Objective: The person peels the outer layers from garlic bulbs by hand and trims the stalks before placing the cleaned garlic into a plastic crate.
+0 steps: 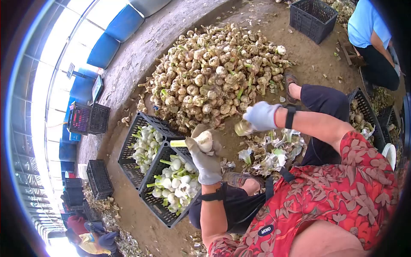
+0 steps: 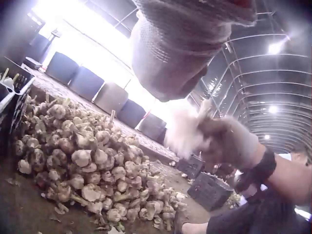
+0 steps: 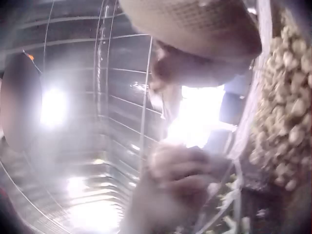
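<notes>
In the head view my gloved left hand [image 1: 207, 165] grips a white garlic bulb [image 1: 204, 141], its cut green stem pointing left over the crates. To its right, apart from it, my gloved right hand [image 1: 262, 116] holds a pale yellowish piece [image 1: 242, 128], blurred, perhaps husk. The left wrist view has my left hand [image 2: 180, 48] large at the top and my right hand [image 2: 231, 144] beyond it. My right hand [image 3: 195, 29] fills the top of the right wrist view, with my blurred left hand [image 3: 178, 170] below; what each holds is unclear there.
A big heap of unpeeled garlic [image 1: 214, 77] lies ahead. Two black crates [image 1: 168, 219] with cleaned bulbs stand at the left. Loose peelings [image 1: 278, 156] cover the ground between my feet. An empty black crate [image 1: 314, 21] and a crouching person [image 1: 370, 38] are at the upper right.
</notes>
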{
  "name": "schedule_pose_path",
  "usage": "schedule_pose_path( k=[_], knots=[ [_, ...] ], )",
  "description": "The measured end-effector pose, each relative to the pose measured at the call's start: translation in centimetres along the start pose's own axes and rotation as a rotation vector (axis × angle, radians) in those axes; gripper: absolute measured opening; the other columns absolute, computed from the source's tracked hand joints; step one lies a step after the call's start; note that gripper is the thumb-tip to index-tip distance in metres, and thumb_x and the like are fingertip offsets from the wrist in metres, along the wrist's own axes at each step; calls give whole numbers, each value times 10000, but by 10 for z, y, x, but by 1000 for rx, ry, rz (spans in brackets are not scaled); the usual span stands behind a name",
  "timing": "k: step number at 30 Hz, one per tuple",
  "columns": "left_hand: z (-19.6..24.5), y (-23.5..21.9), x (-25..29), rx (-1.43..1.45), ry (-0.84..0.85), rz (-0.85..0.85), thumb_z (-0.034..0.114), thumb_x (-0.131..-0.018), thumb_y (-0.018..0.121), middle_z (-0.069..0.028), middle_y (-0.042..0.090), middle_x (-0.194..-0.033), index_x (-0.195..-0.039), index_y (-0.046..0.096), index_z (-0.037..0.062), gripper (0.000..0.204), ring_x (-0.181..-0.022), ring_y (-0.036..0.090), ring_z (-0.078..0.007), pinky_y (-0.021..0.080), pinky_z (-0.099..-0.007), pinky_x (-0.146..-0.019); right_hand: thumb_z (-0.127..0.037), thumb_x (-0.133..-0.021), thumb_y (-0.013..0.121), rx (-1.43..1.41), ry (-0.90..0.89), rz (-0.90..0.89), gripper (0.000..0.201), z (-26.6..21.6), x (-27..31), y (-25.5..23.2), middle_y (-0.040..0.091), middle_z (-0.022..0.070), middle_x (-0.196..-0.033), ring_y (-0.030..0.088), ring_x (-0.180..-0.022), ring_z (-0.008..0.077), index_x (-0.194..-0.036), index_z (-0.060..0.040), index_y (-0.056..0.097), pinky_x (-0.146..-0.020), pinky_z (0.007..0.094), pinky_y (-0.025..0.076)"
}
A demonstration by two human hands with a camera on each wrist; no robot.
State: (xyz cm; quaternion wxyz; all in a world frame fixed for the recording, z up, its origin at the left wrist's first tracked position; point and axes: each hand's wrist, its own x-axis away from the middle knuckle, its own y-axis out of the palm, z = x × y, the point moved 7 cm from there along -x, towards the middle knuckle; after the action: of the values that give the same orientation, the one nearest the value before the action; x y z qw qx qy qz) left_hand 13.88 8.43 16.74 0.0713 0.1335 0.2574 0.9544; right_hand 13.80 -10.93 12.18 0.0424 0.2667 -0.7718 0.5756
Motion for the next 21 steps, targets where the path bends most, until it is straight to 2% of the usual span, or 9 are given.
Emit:
schedule_pose_path(
  k=[1,2,5,6,8,11,12,15,21],
  knots=[
    [2,3,-1,-18,38,-24,610,-943,418,-45,553,-752,-1245,478,8,677,-511,445,-130,350,-276,-433,-426,-776,695,156,33,-41,580,-9,16,-3,637,203,-1075,649,-899,366,-1176,-21,587,-747,418,546],
    [1,0,-4,-97,83,-4,641,-922,424,-50,559,-793,-1257,472,3,723,-578,475,-133,382,-276,-501,-453,-732,746,-71,-34,120,636,-20,23,-20,649,195,-1045,636,-991,326,-1162,-11,593,-802,383,530],
    [-7,-12,-10,-348,202,59,735,-857,443,-64,579,-918,-1293,452,-12,865,-780,565,-139,480,-275,-706,-375,-733,799,-914,-102,326,624,-43,22,-49,643,148,-1047,641,-949,207,-1165,9,563,-789,336,521],
    [-10,-8,-9,-337,206,-2,781,-815,450,-72,575,-1002,-1286,448,-25,934,-926,566,-149,468,-279,-812,-367,-732,805,-979,-123,342,614,-52,13,-48,648,131,-1031,633,-934,184,-1153,12,569,-787,326,518],
    [-15,-6,-7,-390,214,6,782,-814,452,-72,574,-1019,-1284,446,-28,937,-934,567,-148,468,-278,-813,-349,-732,818,-1110,-162,377,592,-65,-5,-42,656,96,-997,615,-905,140,-1129,18,579,-782,306,512],
    [-18,-10,-10,-398,197,56,789,-805,459,-63,594,-996,-1258,470,-34,940,-902,581,-139,478,-264,-769,-330,-761,803,-1285,-129,280,516,-66,-22,-27,668,72,-906,620,-793,120,-1086,15,599,-695,273,515],
    [-12,-9,-8,-386,164,75,792,-803,459,-61,599,-982,-1249,481,-35,939,-886,585,-137,481,-262,-754,-178,-828,724,-1543,-98,137,321,-70,-16,-28,664,59,-833,609,-693,96,-1059,15,611,-579,247,508],
    [-8,-15,-7,-425,114,75,804,-801,437,-96,604,-1062,-1230,508,-40,949,-892,601,-161,493,-260,-762,-155,-857,686,-2003,-113,-73,251,-65,-23,-8,663,55,-847,620,-722,85,-1049,-4,631,-562,241,504],
    [-13,-16,-15,-399,225,49,755,-838,455,-90,604,-1035,-1249,508,-43,899,-893,583,-145,482,-265,-780,-106,-786,672,-942,-214,717,190,-74,5,-47,663,146,-853,655,-766,274,-944,-2,663,-673,358,513]
  ],
)
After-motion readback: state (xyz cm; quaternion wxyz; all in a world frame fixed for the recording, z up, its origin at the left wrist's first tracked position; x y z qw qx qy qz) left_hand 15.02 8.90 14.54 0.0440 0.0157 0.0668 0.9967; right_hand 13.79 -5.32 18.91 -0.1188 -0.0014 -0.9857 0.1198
